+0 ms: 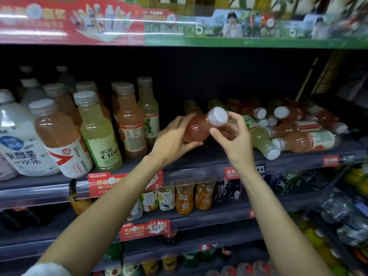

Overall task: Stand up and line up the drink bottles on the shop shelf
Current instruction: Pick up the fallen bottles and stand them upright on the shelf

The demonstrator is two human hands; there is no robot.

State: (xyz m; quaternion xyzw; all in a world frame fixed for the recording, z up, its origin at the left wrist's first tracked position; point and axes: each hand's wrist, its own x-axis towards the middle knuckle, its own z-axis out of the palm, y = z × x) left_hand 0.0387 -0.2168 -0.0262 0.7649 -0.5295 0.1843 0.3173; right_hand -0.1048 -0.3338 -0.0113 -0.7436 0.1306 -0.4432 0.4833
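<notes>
Several bottles point(294, 134) lie toppled in a heap on the right half of the shelf point(199, 162), caps pointing toward me, crowding the space just beside my right hand point(235, 136). On the left, upright bottles stand in rows: a white lactic-drink bottle point(18, 140), an orange one point(59, 140) and a pale green C100 bottle point(99, 136) in front. Between the two groups, I hold a reddish-orange juice bottle point(199, 128) tilted, its white cap point(218, 116) aimed up at me (label mostly hidden). My left hand point(173, 140) grips its body; the right hand's fingers curl round its neck just under the cap.
</notes>
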